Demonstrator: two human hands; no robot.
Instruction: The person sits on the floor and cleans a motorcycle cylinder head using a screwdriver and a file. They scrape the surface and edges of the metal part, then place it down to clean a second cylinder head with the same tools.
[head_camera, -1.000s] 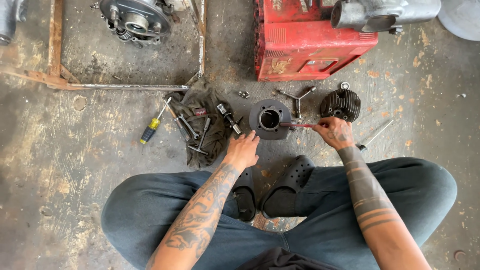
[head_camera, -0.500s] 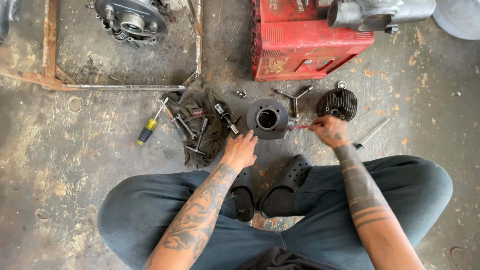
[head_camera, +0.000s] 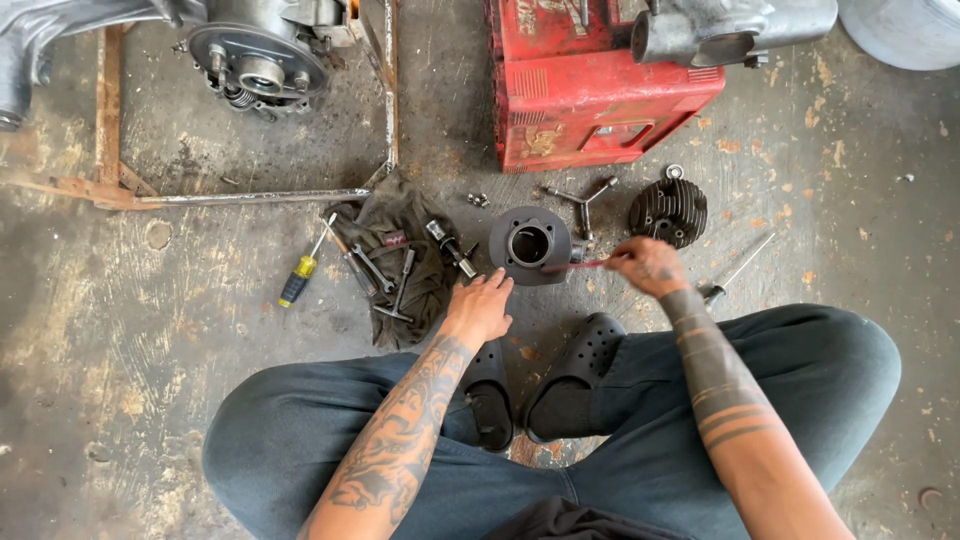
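Seated cross-legged on a stained concrete floor (head_camera: 120, 330), in dark trousers and black perforated clogs (head_camera: 575, 365). Directly ahead of the feet, a dark finned engine cylinder (head_camera: 530, 245), bore facing up. Left hand (head_camera: 480, 308) low at the cylinder's near left edge, fingers loosely spread and open, fingertips at or just touching the casting, gripping nothing. Right hand (head_camera: 648, 266) just right of the cylinder, fingers pinched closed around a thin red-handled tool (head_camera: 580, 264), its tip reaching across to the cylinder's rim.

Left of the cylinder, a crumpled dark rag (head_camera: 400, 262) strewn with sockets and wrenches; beyond it, a yellow-handled screwdriver (head_camera: 300, 275) on bare concrete. Behind the cylinder, a three-armed wrench (head_camera: 577, 197), and to its right a finned cylinder head (head_camera: 668, 210). Near the right knee, a slim metal rod (head_camera: 738, 268), lying at a slant. Farther back, a red metal box (head_camera: 590, 95), and at upper left an engine casing (head_camera: 255, 60) within a rusty metal frame (head_camera: 240, 195).
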